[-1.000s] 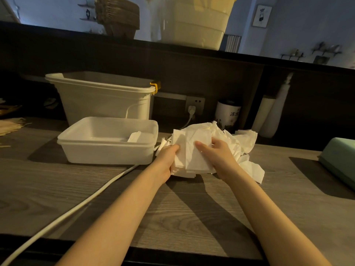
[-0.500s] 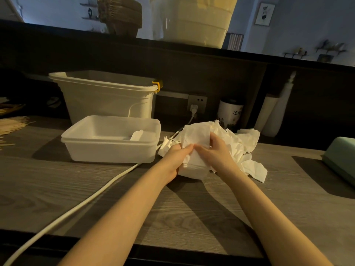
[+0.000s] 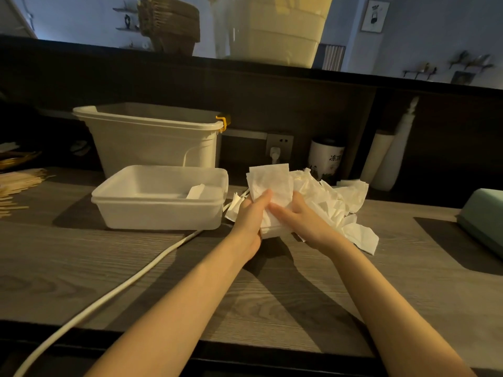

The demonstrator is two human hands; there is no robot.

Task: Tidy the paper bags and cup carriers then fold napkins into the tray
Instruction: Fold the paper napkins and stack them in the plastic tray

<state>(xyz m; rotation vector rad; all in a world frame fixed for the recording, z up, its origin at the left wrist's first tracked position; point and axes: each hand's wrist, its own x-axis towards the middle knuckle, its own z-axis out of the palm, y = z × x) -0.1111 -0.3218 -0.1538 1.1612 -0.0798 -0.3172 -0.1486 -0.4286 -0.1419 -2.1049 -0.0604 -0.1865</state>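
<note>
A loose heap of white napkins (image 3: 334,197) lies on the wooden counter, right of a shallow white tray (image 3: 160,213). One folded napkin (image 3: 196,191) rests inside the tray at its right end. My left hand (image 3: 251,216) and my right hand (image 3: 294,217) both grip a white napkin (image 3: 270,179), held upright just in front of the heap. The thumbs pinch its lower part and its top edge stands above my fingers. Brown cup carriers (image 3: 170,25) are stacked on the upper ledge.
A tall white bin (image 3: 152,137) stands behind the tray. A white cable (image 3: 114,295) runs across the counter from the wall socket (image 3: 279,146). Wooden sticks (image 3: 19,182) lie at the far left, a green box (image 3: 484,221) at the right edge, a printed cup (image 3: 326,157) behind the heap.
My hands came closer together on the napkin and lifted it, so it went from spread flat and wide to narrower and upright. The camera view shifted slightly.
</note>
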